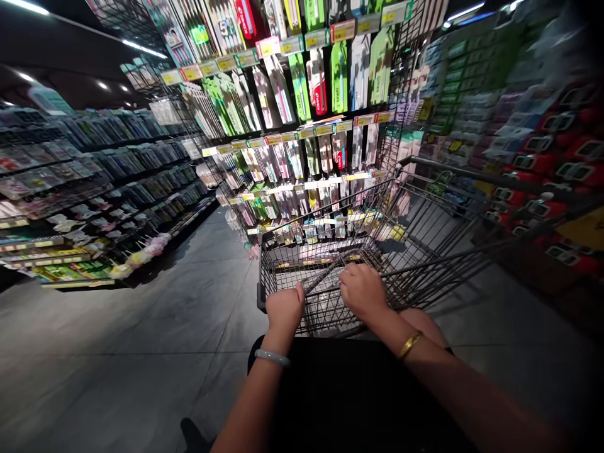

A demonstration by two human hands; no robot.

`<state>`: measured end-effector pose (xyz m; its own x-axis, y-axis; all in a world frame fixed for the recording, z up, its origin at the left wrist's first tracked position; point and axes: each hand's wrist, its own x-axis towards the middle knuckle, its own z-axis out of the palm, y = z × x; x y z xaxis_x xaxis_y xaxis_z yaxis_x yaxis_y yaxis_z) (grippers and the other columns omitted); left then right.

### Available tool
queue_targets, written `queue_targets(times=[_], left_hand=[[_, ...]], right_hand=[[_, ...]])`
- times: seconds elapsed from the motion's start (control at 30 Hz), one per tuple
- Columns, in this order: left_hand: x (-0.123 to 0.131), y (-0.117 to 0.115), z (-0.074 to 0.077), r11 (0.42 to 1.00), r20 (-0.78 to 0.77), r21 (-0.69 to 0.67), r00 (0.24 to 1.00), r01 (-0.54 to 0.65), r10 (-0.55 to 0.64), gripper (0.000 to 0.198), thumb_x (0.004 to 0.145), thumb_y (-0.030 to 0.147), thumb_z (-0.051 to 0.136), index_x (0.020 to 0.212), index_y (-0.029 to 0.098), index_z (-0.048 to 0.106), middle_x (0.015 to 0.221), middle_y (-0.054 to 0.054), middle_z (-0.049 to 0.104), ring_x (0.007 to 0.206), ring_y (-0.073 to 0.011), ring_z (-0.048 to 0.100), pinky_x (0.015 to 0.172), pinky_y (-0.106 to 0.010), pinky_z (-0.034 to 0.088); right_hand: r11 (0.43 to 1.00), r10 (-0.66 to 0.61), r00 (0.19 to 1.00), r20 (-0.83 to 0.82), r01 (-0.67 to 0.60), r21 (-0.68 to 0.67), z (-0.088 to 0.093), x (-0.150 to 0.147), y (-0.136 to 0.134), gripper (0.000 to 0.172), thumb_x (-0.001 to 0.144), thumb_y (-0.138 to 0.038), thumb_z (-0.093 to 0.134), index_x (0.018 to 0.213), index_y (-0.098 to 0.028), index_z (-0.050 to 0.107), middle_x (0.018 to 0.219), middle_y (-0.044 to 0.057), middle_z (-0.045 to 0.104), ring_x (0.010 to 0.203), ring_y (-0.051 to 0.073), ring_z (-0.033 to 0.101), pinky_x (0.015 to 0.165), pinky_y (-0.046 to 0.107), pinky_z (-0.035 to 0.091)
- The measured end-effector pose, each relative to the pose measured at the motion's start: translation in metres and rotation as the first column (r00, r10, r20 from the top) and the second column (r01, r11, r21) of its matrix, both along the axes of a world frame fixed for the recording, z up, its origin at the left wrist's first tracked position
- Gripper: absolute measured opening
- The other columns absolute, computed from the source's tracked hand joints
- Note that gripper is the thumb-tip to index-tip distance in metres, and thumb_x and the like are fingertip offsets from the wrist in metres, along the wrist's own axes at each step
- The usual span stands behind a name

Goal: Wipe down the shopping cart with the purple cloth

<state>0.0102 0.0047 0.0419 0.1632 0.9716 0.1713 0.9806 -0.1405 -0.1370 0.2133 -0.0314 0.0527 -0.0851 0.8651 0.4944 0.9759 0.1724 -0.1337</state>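
Both grips are closed on the cart handle (325, 277): left hand (284, 309) wrapped at its left end, right hand (362, 288) knuckles-up just beside it, forearms stretched forward. Wire shopping cart (377, 245) stands on grey floor tiles (141, 327), facing a toothbrush rack (306, 126) between stocked shelves (85, 182).

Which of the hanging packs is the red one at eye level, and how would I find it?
Start at the wire rack of hanging packs straight ahead of the cart that both hands push. Look to the second row from the top, near the middle. The red pack hangs there between green packs, the only pack in that row with a red lower half.
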Motion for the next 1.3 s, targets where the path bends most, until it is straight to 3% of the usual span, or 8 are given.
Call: queue_targets(times=[0.23,0.43,0.53,0.7,0.9,1.0,1.17,1.3], left_hand=[[-0.017,0.009,0.002,1.0,0.018,-0.002,1.0,-0.01,0.01,0.067,0.102,0.038,0.02,0.077,0.012,0.076,0.075,-0.015,0.073,0.072,-0.0257,0.069,0.063,-0.033,0.044],[-0.038,0.023,0.003,0.999,0.002,0.003,0.999,-0.051,0.051,0.066,0.102,0.038,0.02,0.077,0.012,0.076,0.076,-0.016,0.073,0.075,-0.0262,0.069,0.063,-0.033,0.043],[-0.048,0.028,0.003,0.999,-0.036,-0.003,0.999,-0.041,0.04,0.067,0.102,0.036,0.018,0.079,0.011,0.076,0.077,-0.016,0.072,0.077,-0.0263,0.069,0.066,-0.033,0.043],[-0.074,0.041,0.01,0.996,-0.053,-0.075,0.998,-0.036,0.033,0.068,0.102,0.038,0.015,0.079,0.013,0.074,0.079,-0.015,0.072,0.078,-0.0242,0.068,0.065,-0.031,0.042],[-0.107,0.049,0.034,0.994,-0.089,-0.112,0.996,0.001,-0.011,0.049,0.099,0.03,0.027,0.087,0.011,0.072,0.082,-0.015,0.073,0.081,-0.0249,0.067,0.076,-0.035,0.042],[-0.067,0.044,0.045,0.998,0.004,0.045,0.999,0.036,-0.037,0.053,0.101,0.033,0.025,0.086,0.014,0.072,0.09,-0.015,0.074,0.094,-0.0277,0.066,0.089,-0.04,0.04],[0.064,0.026,0.043,0.922,0.252,0.103,0.887,0.374,-0.387,0.06,0.105,0.045,0.019,0.093,0.02,0.072,0.09,-0.009,0.074,0.087,-0.021,0.066,0.079,-0.031,0.042],[0.098,0.02,0.033,0.969,0.187,-0.022,0.953,0.245,-0.237,0.074,0.102,0.056,0.016,0.084,0.014,0.075,0.079,-0.015,0.072,0.077,-0.0246,0.068,0.067,-0.031,0.043]], right_hand=[[0.97,0.237,0.971,0.018,-0.236,-0.055,0.009,-0.015,-0.001,0.012,0.087,-0.024,0.058,0.096,-0.022,0.065,0.109,0.005,0.064,0.099,0.022,0.048,0.084,0.034,0.033],[0.999,0.044,0.999,0.007,-0.044,-0.004,0.01,0.075,-0.005,0.016,0.087,-0.017,0.054,0.096,-0.02,0.068,0.114,0.008,0.063,0.102,0.023,0.049,0.089,0.034,0.036],[0.995,-0.002,0.997,-0.08,0.01,0.098,0.004,0.08,-0.007,0.02,0.086,-0.014,0.054,0.098,-0.02,0.069,0.116,0.008,0.063,0.107,0.025,0.049,0.094,0.036,0.037],[0.981,0.18,0.983,-0.038,-0.176,0.079,0.004,0.076,-0.004,0.023,0.084,-0.011,0.057,0.1,-0.021,0.07,0.12,0.008,0.062,0.112,0.025,0.047,0.099,0.036,0.038],[0.993,-0.056,0.998,-0.02,0.058,0.1,0.013,0.148,-0.007,0.024,0.081,-0.009,0.056,0.098,-0.017,0.071,0.116,0.012,0.063,0.107,0.026,0.049,0.098,0.039,0.039],[0.992,-0.072,0.993,-0.094,0.081,0.096,0.013,0.13,-0.001,0.022,0.081,-0.009,0.057,0.094,-0.018,0.072,0.113,0.01,0.063,0.105,0.025,0.05,0.097,0.037,0.039],[0.987,0.157,0.987,-0.045,-0.158,-0.022,0.022,0.069,0.011,0.023,0.083,-0.009,0.057,0.099,-0.02,0.07,0.109,0.007,0.063,0.102,0.022,0.051,0.092,0.033,0.04],[0.969,0.221,0.975,0.035,-0.216,-0.118,0.039,0.083,0.005,0.023,0.082,-0.01,0.061,0.101,-0.02,0.069,0.108,0.006,0.063,0.099,0.021,0.054,0.087,0.031,0.041]])
